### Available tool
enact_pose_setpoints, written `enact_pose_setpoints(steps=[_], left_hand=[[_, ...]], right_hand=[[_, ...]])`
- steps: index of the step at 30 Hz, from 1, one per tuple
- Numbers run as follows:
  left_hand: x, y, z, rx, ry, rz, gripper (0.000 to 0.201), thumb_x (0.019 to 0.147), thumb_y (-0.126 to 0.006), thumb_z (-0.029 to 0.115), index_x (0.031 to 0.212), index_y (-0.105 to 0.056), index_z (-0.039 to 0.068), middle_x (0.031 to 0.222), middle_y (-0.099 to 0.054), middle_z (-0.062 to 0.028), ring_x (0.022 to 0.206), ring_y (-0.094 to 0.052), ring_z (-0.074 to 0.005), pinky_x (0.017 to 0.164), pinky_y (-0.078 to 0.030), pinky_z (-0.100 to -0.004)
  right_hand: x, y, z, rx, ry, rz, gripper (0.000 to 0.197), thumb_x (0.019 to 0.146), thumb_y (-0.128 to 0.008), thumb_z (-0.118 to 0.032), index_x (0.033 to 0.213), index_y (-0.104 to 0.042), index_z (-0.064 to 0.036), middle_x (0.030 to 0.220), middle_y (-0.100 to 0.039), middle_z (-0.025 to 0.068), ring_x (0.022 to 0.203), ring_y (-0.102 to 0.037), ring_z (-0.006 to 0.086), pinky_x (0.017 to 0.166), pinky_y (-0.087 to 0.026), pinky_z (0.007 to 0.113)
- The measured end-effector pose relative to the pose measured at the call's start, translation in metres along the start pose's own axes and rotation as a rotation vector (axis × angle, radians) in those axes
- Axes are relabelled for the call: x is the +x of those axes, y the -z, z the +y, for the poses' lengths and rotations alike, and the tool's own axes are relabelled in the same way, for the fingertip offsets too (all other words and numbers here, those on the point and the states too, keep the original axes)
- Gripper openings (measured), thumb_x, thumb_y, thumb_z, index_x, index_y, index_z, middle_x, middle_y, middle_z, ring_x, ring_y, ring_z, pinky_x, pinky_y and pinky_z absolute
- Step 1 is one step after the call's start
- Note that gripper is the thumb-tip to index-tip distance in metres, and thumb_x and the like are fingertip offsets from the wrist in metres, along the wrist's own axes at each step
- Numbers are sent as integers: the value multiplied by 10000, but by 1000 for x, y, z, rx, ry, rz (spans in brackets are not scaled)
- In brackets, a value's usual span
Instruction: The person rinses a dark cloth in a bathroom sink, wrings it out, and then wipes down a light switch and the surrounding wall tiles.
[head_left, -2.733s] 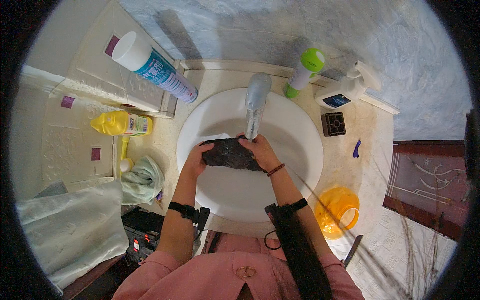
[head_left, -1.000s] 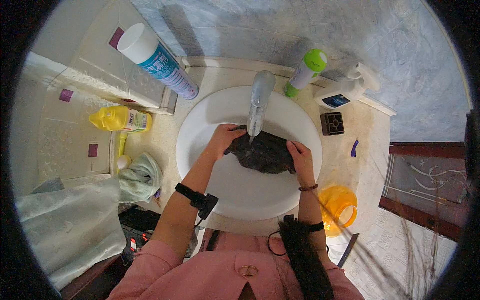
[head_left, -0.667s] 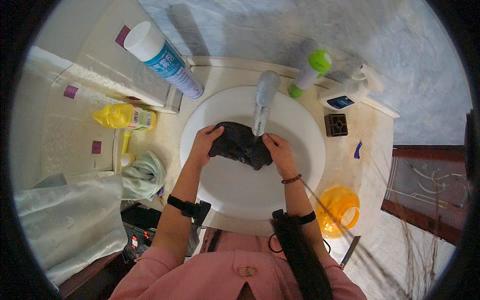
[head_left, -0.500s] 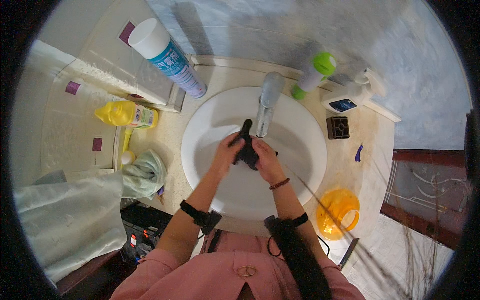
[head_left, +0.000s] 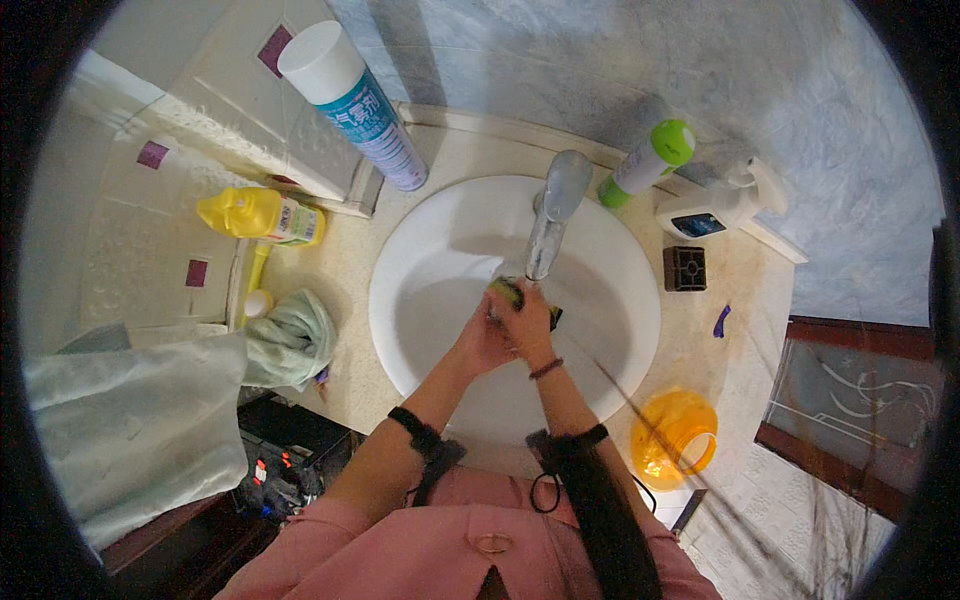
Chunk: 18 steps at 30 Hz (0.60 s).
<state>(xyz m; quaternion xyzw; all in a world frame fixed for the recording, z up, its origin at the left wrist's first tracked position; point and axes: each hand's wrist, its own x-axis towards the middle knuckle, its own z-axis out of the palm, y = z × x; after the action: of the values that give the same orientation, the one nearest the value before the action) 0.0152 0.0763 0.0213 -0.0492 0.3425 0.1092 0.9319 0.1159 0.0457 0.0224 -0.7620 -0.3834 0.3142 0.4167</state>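
Observation:
A small black and yellow-green cloth (head_left: 509, 291) is bunched up between my two hands, under the tap's spout and over the white washbasin (head_left: 410, 330); its exact kind cannot be made out. My left hand (head_left: 484, 338) is closed beneath and to the left of it. Over its right side wraps my right hand (head_left: 527, 322), fingers closed, touching the left one. A dark end of the cloth sticks out to the right of my right hand. The metal tap (head_left: 556, 205) stands at the basin's back rim, its spout just above my fingers.
Left of the basin stand a blue-white spray can (head_left: 370, 125), a yellow bottle (head_left: 265, 217) and a crumpled pale green towel (head_left: 295, 340). On the right are a green-capped bottle (head_left: 648, 165), a white spray bottle (head_left: 715, 208), a dark square block (head_left: 685, 269) and an orange jar (head_left: 665, 435).
Both hands have come closer together and my right hand now overlaps my left. The cloth has been turned and gathered, showing a yellow-green part. The view has shifted slightly.

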Motion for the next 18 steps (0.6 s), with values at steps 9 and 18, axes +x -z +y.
enact_pose_setpoints(steps=[9, 18], left_hand=[[33, 3, -15, -76, -385, 66, 377, 875, -422, 336, 1127, -432, 55, 1122, -485, -77, 974, -509, -214, 817, -442, -362], [14, 2, 24, -10, -452, 182, 260, 868, -445, 280, 983, -495, 52, 885, -557, -77, 805, -554, -208, 722, -482, -340]], right_hand=[[-4, -2, -17, -274, 43, -69, 298, 756, -566, -262, 885, -552, 6, 845, -534, 177, 825, -505, 347, 743, -420, 407], [-39, -13, -5, 30, 236, 103, 244, 743, -563, -133, 948, -518, -8, 1045, -455, 246, 936, -483, 373, 805, -399, 412]])
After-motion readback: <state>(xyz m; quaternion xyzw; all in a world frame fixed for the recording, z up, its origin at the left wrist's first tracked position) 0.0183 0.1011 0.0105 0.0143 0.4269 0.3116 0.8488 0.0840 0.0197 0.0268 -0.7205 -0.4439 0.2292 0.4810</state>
